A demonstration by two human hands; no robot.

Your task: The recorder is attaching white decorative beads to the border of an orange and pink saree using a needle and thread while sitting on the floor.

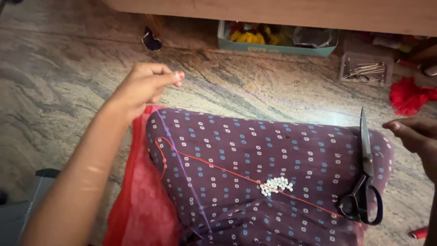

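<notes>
My left hand (143,89) is raised above the stone floor, its thumb and fingers pinched on a thin purple thread (182,166) that runs down over a purple dotted cloth (273,155). My right hand (416,134) sits at the right edge with its fingers closed; whether it holds the thread's other end I cannot tell. On the cloth lie a small heap of white beads (276,185), a red thread (218,169) and black-handled scissors (364,182). A red fabric (136,205) shows beneath the cloth on the left.
A teal tray (277,45) of yellow and dark items sits under a wooden ledge at the top. A clear box of pins (365,69) and a red tassel (407,96) lie at the right. A grey object (22,209) sits bottom left.
</notes>
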